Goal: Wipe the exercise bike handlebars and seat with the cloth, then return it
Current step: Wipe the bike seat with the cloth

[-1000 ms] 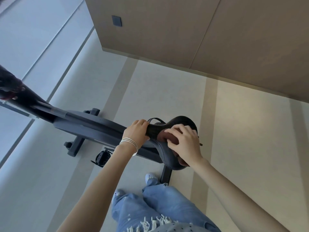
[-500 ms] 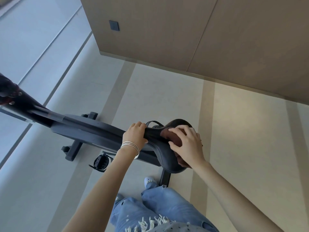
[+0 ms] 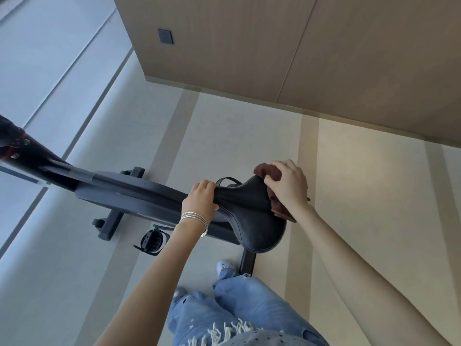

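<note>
The black bike seat [image 3: 252, 216] sits at the centre of the view, its narrow nose pointing left. My left hand [image 3: 200, 201], with thin silver bangles on the wrist, grips the nose of the seat. My right hand [image 3: 287, 186] holds a dark red-brown cloth [image 3: 268, 171] against the far right edge of the seat; part of the cloth hangs below the hand. The dark bike frame [image 3: 129, 193] runs left toward the handlebar post [image 3: 15, 148], whose bars are cut off at the left edge.
A pedal with a strap [image 3: 152, 242] hangs below the frame. The front stabiliser foot [image 3: 112, 224] and the rear foot [image 3: 247, 264] rest on the pale striped floor. A wooden wall panel [image 3: 274, 46] with a dark switch plate [image 3: 165, 36] stands behind. My jeans and shoe are below.
My right hand has slid the cloth from the middle of the seat to its far right edge, uncovering the seat top. My left hand has kept its grip on the nose.
</note>
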Tool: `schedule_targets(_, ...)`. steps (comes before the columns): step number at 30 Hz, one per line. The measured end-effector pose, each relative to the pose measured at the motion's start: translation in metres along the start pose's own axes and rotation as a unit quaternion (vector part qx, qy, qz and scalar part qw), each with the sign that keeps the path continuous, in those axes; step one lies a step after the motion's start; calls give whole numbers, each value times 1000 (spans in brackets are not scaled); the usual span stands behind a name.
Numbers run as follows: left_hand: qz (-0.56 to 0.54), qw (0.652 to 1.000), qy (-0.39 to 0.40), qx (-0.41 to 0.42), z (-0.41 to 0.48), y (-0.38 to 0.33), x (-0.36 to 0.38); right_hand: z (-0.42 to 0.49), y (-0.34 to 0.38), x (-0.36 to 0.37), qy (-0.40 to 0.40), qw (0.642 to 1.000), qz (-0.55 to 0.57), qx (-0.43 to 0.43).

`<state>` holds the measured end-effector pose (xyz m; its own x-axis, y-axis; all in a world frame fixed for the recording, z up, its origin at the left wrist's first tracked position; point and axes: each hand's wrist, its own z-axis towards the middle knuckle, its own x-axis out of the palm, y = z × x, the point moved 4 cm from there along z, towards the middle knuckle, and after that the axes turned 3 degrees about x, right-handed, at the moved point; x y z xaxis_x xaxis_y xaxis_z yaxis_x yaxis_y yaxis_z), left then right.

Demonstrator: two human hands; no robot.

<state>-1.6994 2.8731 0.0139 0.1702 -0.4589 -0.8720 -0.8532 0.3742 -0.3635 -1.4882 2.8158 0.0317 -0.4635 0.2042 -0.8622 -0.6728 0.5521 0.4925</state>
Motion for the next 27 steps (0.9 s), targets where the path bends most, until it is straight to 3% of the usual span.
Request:
schedule_targets(6,-20,1000,-5,-3,-1,2,0,-48,-13,-9,-2,978,-16,-210)
schedule_targets(13,-33,999,-4,-8,-1,3,1,13,11,11,16,999,-4,-32)
schedule_targets(15,-31,999,-3,-10,-1,2,2,17,25,20,17,998,-50,-46)
schedule_targets(18,-21,1000,1,-11,-1,1,2,-4,48,36,37,983,-111,-143)
schedule_targets(24,-18,1000,-1,7,0,5,0,-60,18,12,-8,973,-41,-228)
schedule_targets(27,4,999,5,33,1,7,-2,-62,-12,-7,-42,989,13,-141)
